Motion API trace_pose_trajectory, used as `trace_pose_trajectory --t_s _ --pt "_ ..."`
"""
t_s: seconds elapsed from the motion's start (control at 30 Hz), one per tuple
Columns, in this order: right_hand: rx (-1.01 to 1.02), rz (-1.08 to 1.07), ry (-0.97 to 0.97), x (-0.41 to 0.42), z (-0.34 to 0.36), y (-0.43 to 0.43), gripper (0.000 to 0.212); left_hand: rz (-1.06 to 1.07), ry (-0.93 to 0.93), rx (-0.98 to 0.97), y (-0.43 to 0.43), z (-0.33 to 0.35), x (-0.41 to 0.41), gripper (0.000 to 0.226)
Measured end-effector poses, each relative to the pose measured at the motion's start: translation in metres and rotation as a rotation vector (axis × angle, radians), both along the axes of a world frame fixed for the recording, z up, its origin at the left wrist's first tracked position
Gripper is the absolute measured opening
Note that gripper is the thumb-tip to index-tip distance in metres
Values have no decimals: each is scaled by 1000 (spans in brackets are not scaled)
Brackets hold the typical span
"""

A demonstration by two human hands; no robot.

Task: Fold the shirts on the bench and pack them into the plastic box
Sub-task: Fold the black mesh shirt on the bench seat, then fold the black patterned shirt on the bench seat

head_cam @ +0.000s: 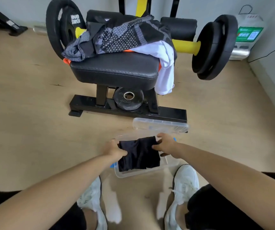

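- The left hand (112, 149) and right hand (165, 143) each pinch 1 side of a folded black shirt (139, 154).
- Between both grips, it sits in the clear plastic box (165, 168).
- Beyond the grips, 2 more shirts, patterned (117, 36) and white (163, 63), lie on the bench (115, 67).

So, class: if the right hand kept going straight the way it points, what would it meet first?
The right hand points left across the folded black shirt it grips; it would probably meet the left hand first, though depth is uncertain.
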State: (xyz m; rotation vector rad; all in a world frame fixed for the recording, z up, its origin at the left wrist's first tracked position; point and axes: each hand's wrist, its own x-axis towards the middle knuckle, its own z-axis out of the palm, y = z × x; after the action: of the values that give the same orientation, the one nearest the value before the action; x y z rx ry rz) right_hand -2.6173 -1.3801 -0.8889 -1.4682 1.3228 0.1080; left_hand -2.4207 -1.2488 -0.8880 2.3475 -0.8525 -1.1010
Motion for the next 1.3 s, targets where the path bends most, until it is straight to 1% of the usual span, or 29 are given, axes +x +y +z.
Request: trace_pose_trajectory --t_s 0.03,0.07,0.13,0.23,0.33,0.4,0.53,0.63,0.67,0.73,0.83,0.9,0.97,1.03,1.07,1.2,1.3 --pt "-29 58 62 -3 -5 -2 59 -42 -66 57 3 0 6 28" --pt "-83 123 120 -6 -7 -5 58 -77 -131 99 5 0 13 31" --pt "-228 262 190 -11 -9 -12 44 -124 -186 109 3 6 24 30" --pt "-359 450 212 -11 3 -18 22 -262 -183 68 -7 22 26 16" --pt "-449 607 200 -8 25 -18 18 -459 -212 -16 -14 48 17 12" --pt "-501 647 181 -6 47 -17 17 -557 -259 -70 -17 71 11 15" --pt "-612 639 68 -7 105 -14 11 -668 -366 -180 -19 128 3 18" --pt "-659 558 -92 -4 156 -15 3 -693 -461 -275 -17 171 4 19" --pt "-687 525 -143 -2 173 -16 4 -684 -497 -317 -18 185 6 18" --pt "-771 446 -232 3 202 -21 10 -635 -530 -426 -22 209 10 16" --pt "-907 268 -352 12 231 -34 16 -506 -542 -615 -38 238 19 14" --pt "-981 148 -391 19 241 -48 16 -415 -561 -711 -54 252 27 14" --pt "-1017 76 -397 28 245 -64 12 -365 -594 -760 -70 260 37 16" --pt "-1066 61 -362 38 243 -82 6 -347 -641 -770 -84 262 48 21" --pt "-1089 57 -340 43 242 -90 8 -343 -686 -755 -90 261 55 26" --pt "-1151 60 -295 63 243 -110 33 -335 -923 -645 -105 258 84 40" --pt "-1130 123 -247 74 243 -113 48 -309 -959 -509 -110 252 102 52"
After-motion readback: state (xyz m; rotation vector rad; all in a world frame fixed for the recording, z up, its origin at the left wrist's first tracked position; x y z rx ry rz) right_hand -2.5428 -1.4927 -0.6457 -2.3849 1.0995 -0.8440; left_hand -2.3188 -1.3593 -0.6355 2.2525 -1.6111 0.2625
